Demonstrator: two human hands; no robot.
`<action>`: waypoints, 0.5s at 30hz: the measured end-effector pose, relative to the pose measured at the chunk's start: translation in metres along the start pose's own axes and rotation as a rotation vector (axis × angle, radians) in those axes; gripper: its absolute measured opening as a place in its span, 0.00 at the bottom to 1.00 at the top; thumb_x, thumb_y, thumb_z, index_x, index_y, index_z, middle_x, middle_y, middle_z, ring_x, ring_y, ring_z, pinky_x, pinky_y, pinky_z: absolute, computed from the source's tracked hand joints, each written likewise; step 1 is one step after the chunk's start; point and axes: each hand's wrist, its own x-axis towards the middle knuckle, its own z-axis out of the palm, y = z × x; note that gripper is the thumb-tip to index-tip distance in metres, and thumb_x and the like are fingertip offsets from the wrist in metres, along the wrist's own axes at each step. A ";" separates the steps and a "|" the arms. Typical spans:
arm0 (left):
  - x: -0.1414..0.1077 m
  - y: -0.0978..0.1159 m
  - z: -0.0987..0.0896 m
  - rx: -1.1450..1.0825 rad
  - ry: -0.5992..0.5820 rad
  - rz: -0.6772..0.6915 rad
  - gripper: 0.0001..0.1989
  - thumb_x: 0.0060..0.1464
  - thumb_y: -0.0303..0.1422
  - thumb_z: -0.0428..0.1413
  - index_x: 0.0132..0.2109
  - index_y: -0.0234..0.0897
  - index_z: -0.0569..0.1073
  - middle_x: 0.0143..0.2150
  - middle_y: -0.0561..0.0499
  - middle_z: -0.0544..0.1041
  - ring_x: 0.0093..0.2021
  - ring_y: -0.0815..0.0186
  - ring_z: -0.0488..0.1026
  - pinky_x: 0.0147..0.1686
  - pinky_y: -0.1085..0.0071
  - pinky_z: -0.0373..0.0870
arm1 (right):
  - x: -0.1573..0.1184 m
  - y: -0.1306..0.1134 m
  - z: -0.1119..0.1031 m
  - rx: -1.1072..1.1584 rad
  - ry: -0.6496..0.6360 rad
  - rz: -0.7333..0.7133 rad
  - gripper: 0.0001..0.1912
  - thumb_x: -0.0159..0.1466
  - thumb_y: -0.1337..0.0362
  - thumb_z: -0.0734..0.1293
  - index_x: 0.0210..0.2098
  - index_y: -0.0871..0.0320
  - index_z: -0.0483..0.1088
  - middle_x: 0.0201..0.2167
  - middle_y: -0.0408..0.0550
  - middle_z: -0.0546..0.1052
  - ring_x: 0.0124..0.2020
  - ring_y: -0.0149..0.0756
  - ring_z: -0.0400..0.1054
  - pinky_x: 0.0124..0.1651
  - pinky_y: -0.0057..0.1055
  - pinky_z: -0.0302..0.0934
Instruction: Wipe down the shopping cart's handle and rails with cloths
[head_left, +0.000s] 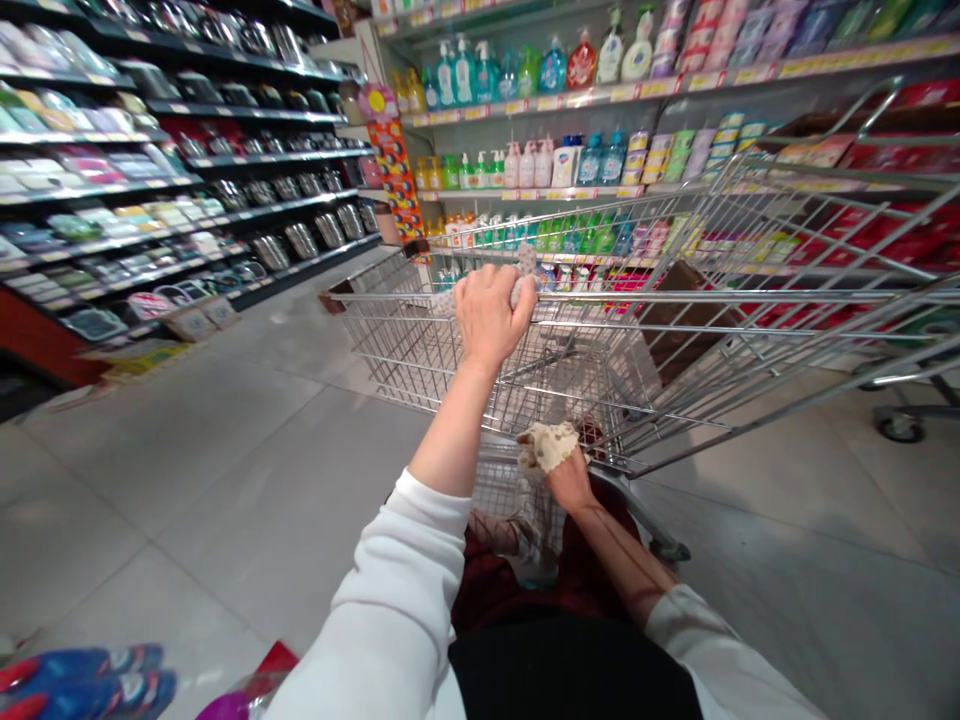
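Head view looks down into a wire shopping cart [645,297] standing on a pale tiled floor [225,480]. The left hand [491,315] is closed around the cart's upper rail, with a speckled cloth [525,262] bunched under its fingers. The right hand [566,480] is curled closer to the body at the cart's near end, gripping a crumpled cream cloth [547,445]; whether it also grips the cart cannot be told. Ahead stand rows of bottled liquid soap [551,70] on store shelves, steel pots [300,240] line black shelving on the left, and another cart's wheel [900,425] sits at right.
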 end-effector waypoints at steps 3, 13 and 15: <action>-0.001 0.000 0.001 -0.013 0.016 -0.004 0.19 0.70 0.46 0.45 0.40 0.42 0.74 0.42 0.47 0.76 0.50 0.57 0.71 0.56 0.59 0.60 | -0.001 -0.001 -0.010 -0.129 -0.085 -0.001 0.24 0.63 0.69 0.61 0.54 0.51 0.78 0.60 0.52 0.77 0.64 0.48 0.67 0.70 0.51 0.51; -0.001 0.000 0.002 -0.027 0.011 -0.022 0.20 0.70 0.47 0.45 0.40 0.42 0.73 0.42 0.46 0.76 0.51 0.56 0.70 0.57 0.58 0.60 | 0.024 -0.048 -0.151 -0.299 0.642 -0.096 0.11 0.64 0.60 0.68 0.45 0.52 0.78 0.42 0.52 0.79 0.48 0.45 0.71 0.52 0.40 0.66; -0.001 -0.001 0.002 -0.019 0.017 -0.020 0.19 0.70 0.47 0.45 0.40 0.42 0.73 0.42 0.47 0.76 0.50 0.56 0.70 0.57 0.58 0.60 | 0.038 -0.054 -0.195 -0.396 0.867 -0.096 0.12 0.64 0.57 0.68 0.44 0.53 0.77 0.40 0.53 0.77 0.46 0.47 0.69 0.51 0.43 0.66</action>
